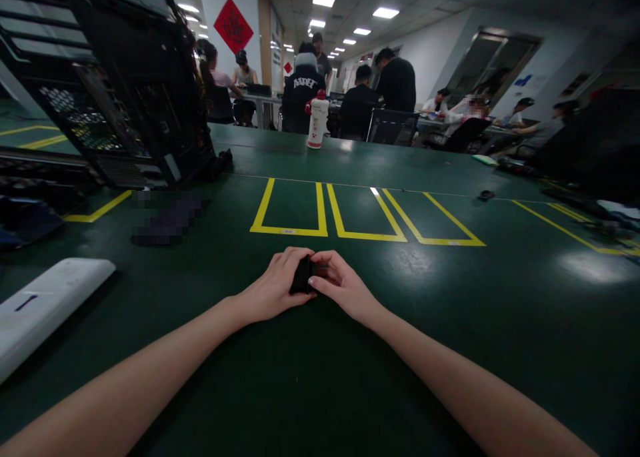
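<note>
Between my hands is a small black block-like object, too dark to tell its kind. My left hand is wrapped round its left side, thumb below and fingers over the top. The thumb and fingertips of my right hand pinch its right edge. Parts of the object are hidden by the fingers. Both hands are low over the green table, just in front of the yellow tape outlines.
A black computer case stands at the left, with a white box-shaped item nearer me. A white bottle with a red top stands at the far edge. Dark gear lies at the right. Several people sit or stand beyond the table.
</note>
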`<state>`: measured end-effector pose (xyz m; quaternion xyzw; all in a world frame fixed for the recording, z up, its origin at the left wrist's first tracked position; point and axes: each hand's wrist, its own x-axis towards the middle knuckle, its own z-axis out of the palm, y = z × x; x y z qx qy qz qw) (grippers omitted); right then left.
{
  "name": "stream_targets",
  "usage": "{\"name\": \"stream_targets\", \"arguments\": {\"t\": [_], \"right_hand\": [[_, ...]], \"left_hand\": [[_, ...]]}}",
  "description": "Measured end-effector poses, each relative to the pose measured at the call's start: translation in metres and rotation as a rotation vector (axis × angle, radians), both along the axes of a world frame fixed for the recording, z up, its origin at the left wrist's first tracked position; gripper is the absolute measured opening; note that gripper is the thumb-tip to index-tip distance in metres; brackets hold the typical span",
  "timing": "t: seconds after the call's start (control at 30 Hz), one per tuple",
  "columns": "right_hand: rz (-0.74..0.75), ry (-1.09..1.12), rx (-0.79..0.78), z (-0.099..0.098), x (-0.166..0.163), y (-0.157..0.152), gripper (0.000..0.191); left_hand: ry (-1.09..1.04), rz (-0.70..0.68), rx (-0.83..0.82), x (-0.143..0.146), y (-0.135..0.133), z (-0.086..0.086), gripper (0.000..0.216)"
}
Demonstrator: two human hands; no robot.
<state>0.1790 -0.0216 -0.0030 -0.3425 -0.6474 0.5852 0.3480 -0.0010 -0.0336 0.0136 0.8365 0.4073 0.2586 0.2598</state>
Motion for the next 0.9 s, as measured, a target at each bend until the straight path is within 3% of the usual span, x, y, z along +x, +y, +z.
{"name": "stream_targets", "arguments": {"t": [0.33, 0.53, 0.73, 0.9], "right_hand": [[0.062, 0.072, -0.030, -0.0010, 0.0023, 0.0011, 0.032], [0.032, 0.065, -0.035, 0.0017, 0.0013, -0.0002, 0.021], [-0.006, 0.001, -0.007, -0.0019, 0.0008, 0.0026, 0.031], [0.060, 0.042, -0.012, -0.0018, 0.0019, 0.0028, 0.030]], "left_hand": [[0.030, -0.012, -0.001, -0.0015, -0.0015, 0.0020, 0.053], [0.011, -0.012, -0.010, -0.0015, -0.0010, 0.0013, 0.054], [-0.005, -0.005, 0.005, -0.0009, -0.0006, 0.0011, 0.053], [-0.008, -0.010, 0.012, -0.0010, 0.0005, -0.0030, 0.053]]}}
